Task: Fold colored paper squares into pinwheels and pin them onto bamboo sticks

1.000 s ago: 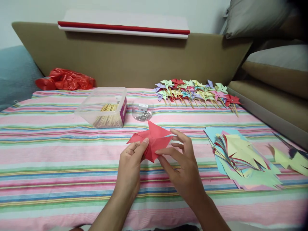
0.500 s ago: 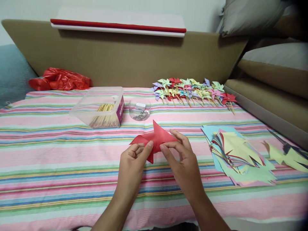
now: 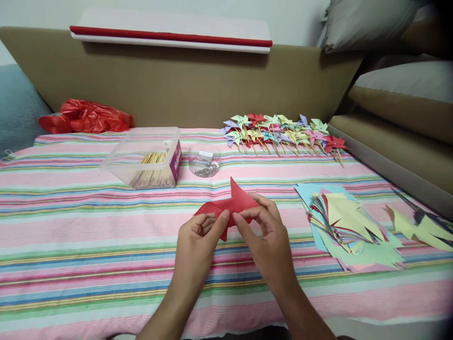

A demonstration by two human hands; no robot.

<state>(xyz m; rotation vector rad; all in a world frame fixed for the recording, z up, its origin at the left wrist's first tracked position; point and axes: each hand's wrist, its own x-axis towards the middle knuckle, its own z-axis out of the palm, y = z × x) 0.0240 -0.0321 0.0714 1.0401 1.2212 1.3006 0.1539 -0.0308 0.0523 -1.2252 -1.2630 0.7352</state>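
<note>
A red paper pinwheel blank [image 3: 238, 200] is held up above the striped cloth, its pointed blades partly folded in toward the middle. My left hand [image 3: 201, 236] pinches its left side, with the thumb pressing near the centre. On the other side my right hand [image 3: 267, 236] grips the paper between thumb and fingers, the thumb tip close to the left thumb. The fingers behind the paper are partly hidden. Beyond my hands stands a clear round dish [image 3: 204, 163] with small metal pins and a little white box.
A clear plastic box [image 3: 116, 160] of wooden sticks sits left of the dish. Finished pinwheels [image 3: 283, 132] lie at the back right. To the right are stacked cut papers [image 3: 350, 222] and dark scissors [image 3: 419, 215]. A red plastic bag [image 3: 92, 116] rests at the back left.
My right thumb has moved left, toward the left thumb at the paper's centre. The red paper has shifted slightly right, and a right-hand blade is folded further in.
</note>
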